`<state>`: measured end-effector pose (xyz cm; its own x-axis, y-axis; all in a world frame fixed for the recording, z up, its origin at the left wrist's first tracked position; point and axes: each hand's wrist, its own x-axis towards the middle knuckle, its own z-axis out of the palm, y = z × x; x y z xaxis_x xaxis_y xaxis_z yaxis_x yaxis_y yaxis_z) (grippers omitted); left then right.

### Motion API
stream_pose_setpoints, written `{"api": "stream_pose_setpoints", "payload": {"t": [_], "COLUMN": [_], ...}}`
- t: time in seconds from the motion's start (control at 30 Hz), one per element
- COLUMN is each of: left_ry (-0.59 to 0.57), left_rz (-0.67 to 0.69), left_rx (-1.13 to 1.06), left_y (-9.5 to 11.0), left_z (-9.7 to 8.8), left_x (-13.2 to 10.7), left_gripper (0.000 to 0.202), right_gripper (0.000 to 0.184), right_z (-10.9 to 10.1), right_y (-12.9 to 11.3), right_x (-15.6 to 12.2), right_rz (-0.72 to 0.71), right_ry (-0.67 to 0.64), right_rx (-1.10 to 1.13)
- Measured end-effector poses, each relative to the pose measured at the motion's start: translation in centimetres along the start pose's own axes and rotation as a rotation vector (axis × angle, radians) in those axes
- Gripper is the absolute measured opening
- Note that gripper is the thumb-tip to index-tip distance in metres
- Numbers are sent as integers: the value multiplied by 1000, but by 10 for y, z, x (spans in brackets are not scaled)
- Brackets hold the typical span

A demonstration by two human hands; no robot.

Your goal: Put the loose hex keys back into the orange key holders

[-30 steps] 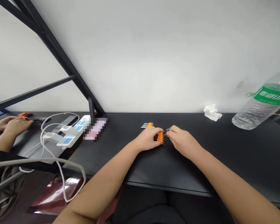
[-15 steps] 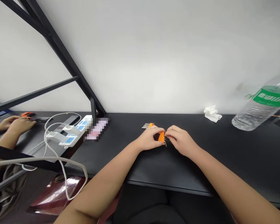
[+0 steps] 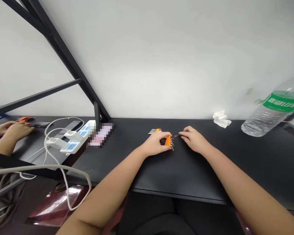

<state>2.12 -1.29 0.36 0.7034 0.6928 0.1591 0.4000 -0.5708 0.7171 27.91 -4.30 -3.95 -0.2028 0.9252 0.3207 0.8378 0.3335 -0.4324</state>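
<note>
My left hand (image 3: 155, 143) grips an orange hex key holder (image 3: 168, 141) just above the black table (image 3: 107, 163). Several metal hex keys are seated in it, their bent ends sticking out on the right and their straight tips out on the left beyond my fingers. A short way to the right, my right hand (image 3: 191, 138) pinches a single thin hex key (image 3: 177, 135) between thumb and fingers. That key points left toward the holder, with a small gap between them. My left palm and fingers hide the middle of the holder.
A crumpled tissue (image 3: 221, 118) and a tilted plastic bottle (image 3: 264, 114) are at the back right. On the left are a power strip (image 3: 79, 138) with plugs, looping white cables (image 3: 63, 167) and a black metal frame (image 3: 71, 62). Beyond it another person's hands (image 3: 17, 130) touch similar tools.
My right hand has moved right, away from the holder, and a hex key now shows in its fingers. My left hand stays almost still around the holder.
</note>
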Motion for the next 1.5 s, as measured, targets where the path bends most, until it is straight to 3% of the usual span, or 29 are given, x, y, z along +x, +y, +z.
{"api": "stream_pose_setpoints", "payload": {"t": [0.13,0.33,0.43,0.6,0.83,1.03,1.27,1.5], "left_ry": [15,-7,1,-15,-17,-15,40,26], "left_rz": [0,-49,-67,-44,-27,-30,38,91], "left_rx": [92,64,-4,-5,6,-5,202,223], "left_y": [-6,-13,-15,-16,-17,-16,-15,-11], "left_z": [0,2,4,7,8,7,7,2], "left_x": [2,1,2,2,2,1,2,2], "left_gripper": [45,53,58,49,48,51,51,50], "right_gripper": [27,15,11,10,18,20,27,26], "right_z": [-1,-12,-12,-8,-5,-6,-7,-11], "right_y": [-8,-20,-26,-42,-44,-41,-56,-51], "right_x": [-1,-7,-10,-8,-8,-11,-16,-17], "right_rz": [27,172,114,-49,-209,-225,-226,-235], "right_ry": [-103,-173,-178,-134,-10,19,10,29], "right_rx": [-154,-141,-56,78,66,35,-143,-24]}}
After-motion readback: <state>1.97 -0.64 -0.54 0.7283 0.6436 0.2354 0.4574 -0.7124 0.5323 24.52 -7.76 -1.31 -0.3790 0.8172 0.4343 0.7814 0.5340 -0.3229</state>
